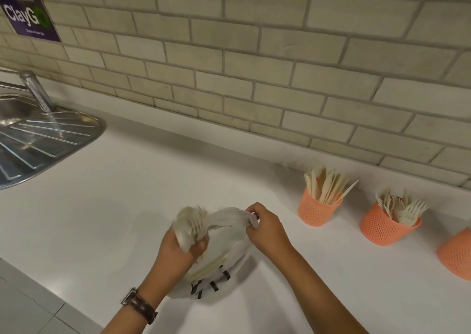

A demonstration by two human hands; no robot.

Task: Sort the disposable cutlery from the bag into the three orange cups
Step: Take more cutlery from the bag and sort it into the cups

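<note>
A white plastic bag (224,265) with dark markings lies on the white counter in front of me. My left hand (178,252) grips a bundle of pale wooden cutlery (191,221) that sticks up out of the bag's mouth. My right hand (265,225) pinches the bag's rim and holds it up. More cutlery shows through the bag. Three orange mesh cups stand at the right: the first cup (316,210) holds flat wooden pieces, the second cup (384,228) holds forks, the third cup (456,254) is cut off by the frame edge.
A steel sink with a ribbed drainboard (43,140) and a tap (35,89) sits at the far left. A brick-tiled wall (254,53) runs behind the counter (114,206). The counter's front edge (51,290) drops to a tiled floor at lower left.
</note>
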